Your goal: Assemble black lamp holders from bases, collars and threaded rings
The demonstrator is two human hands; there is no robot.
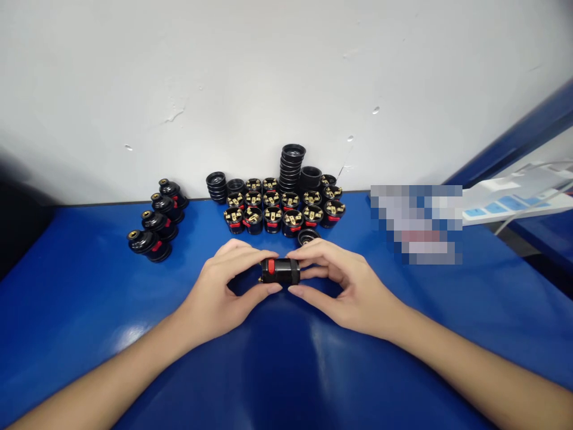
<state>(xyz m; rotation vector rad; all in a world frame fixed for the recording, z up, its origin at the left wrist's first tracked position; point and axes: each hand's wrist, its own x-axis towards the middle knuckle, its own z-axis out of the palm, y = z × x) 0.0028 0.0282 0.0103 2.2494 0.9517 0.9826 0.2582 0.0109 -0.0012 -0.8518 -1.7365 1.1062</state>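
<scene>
Over the front middle of the table, a black lamp socket [281, 271] lies on its side between both hands. My left hand [228, 278] pinches its left end by the red switch, where brass terminals point left. My right hand [338, 283] grips its right end around a black ring, thumb below and fingers above and behind. Just behind my right fingers sits a round black cap [308, 237], partly hidden by them. Rows of similar sockets [273, 218] stand behind, brass contacts upward, with red switches on their sides.
To the left, several domed sockets [150, 245] with brass tops stand in a line on the blue table [80, 286]. Stacked black rings [293, 167] rise against the white wall [250, 77]. At right are a blurred-out item [416, 224] and a white power strip [510, 206] with cables.
</scene>
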